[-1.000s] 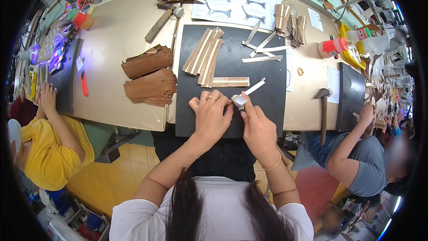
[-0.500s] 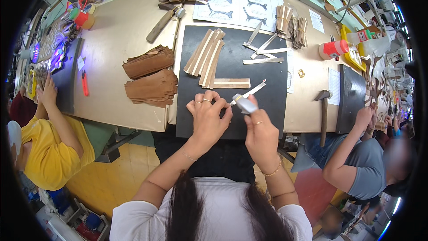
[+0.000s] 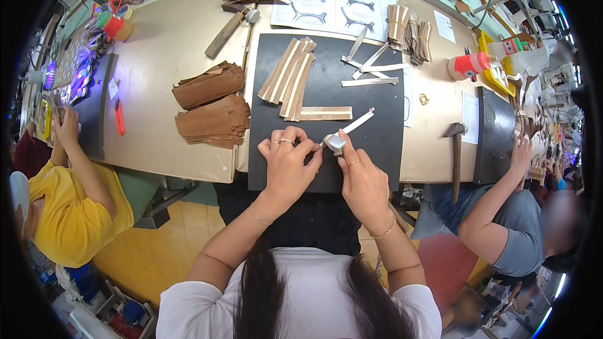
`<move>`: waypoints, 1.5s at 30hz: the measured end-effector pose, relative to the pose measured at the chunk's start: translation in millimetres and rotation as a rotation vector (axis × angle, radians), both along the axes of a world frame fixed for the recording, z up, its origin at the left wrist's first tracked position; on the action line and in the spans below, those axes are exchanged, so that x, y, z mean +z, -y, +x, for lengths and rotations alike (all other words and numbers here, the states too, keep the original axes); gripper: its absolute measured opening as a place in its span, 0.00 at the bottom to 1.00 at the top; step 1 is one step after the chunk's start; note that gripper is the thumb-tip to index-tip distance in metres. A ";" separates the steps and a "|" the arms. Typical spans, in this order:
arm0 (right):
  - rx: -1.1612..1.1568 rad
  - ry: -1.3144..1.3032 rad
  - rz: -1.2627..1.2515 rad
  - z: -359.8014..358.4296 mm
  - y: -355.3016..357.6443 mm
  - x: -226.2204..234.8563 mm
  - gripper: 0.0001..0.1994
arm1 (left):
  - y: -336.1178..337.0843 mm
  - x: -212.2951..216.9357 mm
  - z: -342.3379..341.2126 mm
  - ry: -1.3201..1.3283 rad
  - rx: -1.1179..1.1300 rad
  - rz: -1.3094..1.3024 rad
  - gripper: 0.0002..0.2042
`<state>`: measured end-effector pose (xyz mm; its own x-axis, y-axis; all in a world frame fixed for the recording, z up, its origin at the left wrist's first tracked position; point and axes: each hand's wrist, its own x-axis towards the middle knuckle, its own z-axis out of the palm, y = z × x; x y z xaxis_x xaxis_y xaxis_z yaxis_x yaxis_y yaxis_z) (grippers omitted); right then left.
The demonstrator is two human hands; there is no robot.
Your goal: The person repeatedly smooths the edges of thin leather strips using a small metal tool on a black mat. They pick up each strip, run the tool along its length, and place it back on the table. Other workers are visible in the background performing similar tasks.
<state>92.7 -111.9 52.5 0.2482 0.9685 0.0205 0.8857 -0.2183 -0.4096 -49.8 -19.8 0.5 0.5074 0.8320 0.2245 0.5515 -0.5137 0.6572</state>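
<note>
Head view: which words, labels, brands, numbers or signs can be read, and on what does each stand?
Large white sheet with drawings: heading, not copied here; small print unreadable.
Small white sheet, upper right: too small.
White sheet beside the hammer, hammer: too small.
Red bottle, right: marks too blurred.

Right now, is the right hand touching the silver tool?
Touching. The head view shows it: the right hand grips the silver tool, its index finger lying against the tool's side.
</note>
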 end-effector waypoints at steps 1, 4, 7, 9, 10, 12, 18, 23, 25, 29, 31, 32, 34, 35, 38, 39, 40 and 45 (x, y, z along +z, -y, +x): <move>0.008 -0.004 0.007 1.0 -0.2 0.5 0.28 | -0.3 -0.6 0.1 -0.003 -0.004 0.015 0.06; -0.019 -0.057 0.080 0.4 3.6 4.0 0.28 | 0.5 -2.5 1.2 0.003 0.002 0.034 0.06; -0.037 -0.113 0.225 -6.7 4.2 2.9 0.27 | 1.4 -3.5 1.7 0.001 0.014 0.044 0.06; -0.013 -0.071 0.083 -6.6 1.8 1.0 0.27 | 0.9 -4.4 2.9 -0.005 0.014 0.060 0.06; 0.001 -0.045 0.023 -6.1 0.6 -0.2 0.27 | 0.1 -5.0 3.6 -0.003 0.013 0.070 0.06; 0.015 -0.001 -0.006 -3.8 0.9 0.2 0.27 | 1.5 -5.5 3.2 -0.004 0.016 0.078 0.06; -0.041 -0.090 0.172 -7.7 3.2 2.8 0.27 | 3.8 -6.8 2.5 0.014 0.017 0.079 0.06; 0.021 0.021 0.001 -6.8 -2.1 -1.3 0.27 | 1.2 -7.0 -2.8 0.004 -0.014 0.121 0.07; 0.026 0.015 0.003 -5.5 -0.3 0.2 0.27 | 2.6 -7.2 -5.5 0.004 -0.026 0.130 0.07; -0.006 -0.095 0.188 -8.4 2.2 3.9 0.28 | 3.9 -9.2 -4.7 0.026 -0.013 0.150 0.07; -0.005 -0.100 0.175 -9.5 1.2 5.0 0.29 | 3.4 -9.0 -4.6 0.029 -0.007 0.154 0.07; 0.013 -0.065 0.095 -9.9 -1.2 4.1 0.29 | 2.8 -8.6 -5.1 0.029 -0.010 0.151 0.07; 0.028 -0.021 0.041 -7.8 -1.3 4.1 0.29 | 2.2 -7.9 -5.8 0.039 -0.020 0.131 0.08; 0.032 -0.018 0.066 -8.0 -0.7 3.8 0.29 | 2.2 -7.3 -7.3 0.042 -0.021 0.113 0.08; 0.016 -0.079 0.208 -11.3 2.8 2.9 0.29 | 2.9 -6.0 -12.5 0.057 -0.001 0.078 0.09; 0.027 -0.105 0.293 -12.8 2.2 1.8 0.29 | 2.8 -5.8 -13.9 0.065 0.009 0.067 0.09; 0.025 -0.084 0.192 -13.7 1.7 1.1 0.29 | 2.7 -5.4 -15.6 0.058 0.004 0.060 0.09; -0.038 -0.112 0.197 -0.1 0.1 9.1 0.28 | 0.0 -3.6 -17.7 0.046 -0.034 0.027 0.11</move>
